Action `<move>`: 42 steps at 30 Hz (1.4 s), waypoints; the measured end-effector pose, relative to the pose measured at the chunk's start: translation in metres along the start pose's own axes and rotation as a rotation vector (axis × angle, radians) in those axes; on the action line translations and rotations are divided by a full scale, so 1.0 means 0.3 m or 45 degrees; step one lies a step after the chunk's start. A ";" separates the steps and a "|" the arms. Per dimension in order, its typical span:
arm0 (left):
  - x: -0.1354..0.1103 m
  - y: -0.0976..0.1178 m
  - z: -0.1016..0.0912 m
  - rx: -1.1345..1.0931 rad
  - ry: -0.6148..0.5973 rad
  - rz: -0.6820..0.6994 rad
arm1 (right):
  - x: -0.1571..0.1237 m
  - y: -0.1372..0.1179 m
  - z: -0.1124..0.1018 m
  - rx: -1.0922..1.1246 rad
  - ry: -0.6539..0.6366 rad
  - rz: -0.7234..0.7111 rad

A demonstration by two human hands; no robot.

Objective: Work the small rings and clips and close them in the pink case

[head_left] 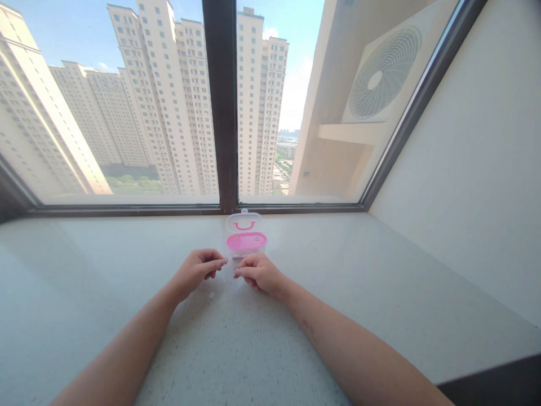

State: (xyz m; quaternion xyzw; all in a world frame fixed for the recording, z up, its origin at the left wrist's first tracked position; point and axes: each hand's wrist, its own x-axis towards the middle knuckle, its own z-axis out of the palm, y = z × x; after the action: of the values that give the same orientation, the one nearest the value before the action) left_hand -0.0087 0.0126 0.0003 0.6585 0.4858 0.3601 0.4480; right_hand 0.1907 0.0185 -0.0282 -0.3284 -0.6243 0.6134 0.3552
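Between thumb and finger, my left hand (203, 265) pinches a small dark ring (226, 260). My right hand (260, 272) is closed too, with another small ring (236, 270) at its fingertips. The two hands are a short gap apart, just above the pale speckled sill. Right behind them stands a small oval case (247, 241) with a pink inner tray and clear sides. Its clear lid (244, 222), with a pink handle, is tipped up at the back. A thin dark item (237, 258) shows at the case's front, partly hidden by my right hand.
The speckled white window sill (127, 248) spreads to both sides of the case. Behind it runs a dark window frame (228, 141) with glass. A white wall (465, 169) closes off the right side.
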 end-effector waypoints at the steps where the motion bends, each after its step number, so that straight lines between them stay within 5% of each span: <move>1: -0.001 0.001 0.000 -0.001 -0.001 -0.001 | 0.000 0.000 0.000 0.000 -0.002 -0.001; 42: -0.001 0.006 0.005 0.053 0.044 -0.014 | 0.000 0.001 0.004 -0.117 0.061 -0.050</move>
State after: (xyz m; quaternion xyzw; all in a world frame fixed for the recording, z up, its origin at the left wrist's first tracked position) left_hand -0.0068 0.0117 0.0015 0.6587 0.5043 0.3589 0.4278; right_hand 0.1898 0.0177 -0.0284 -0.3468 -0.6492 0.5690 0.3667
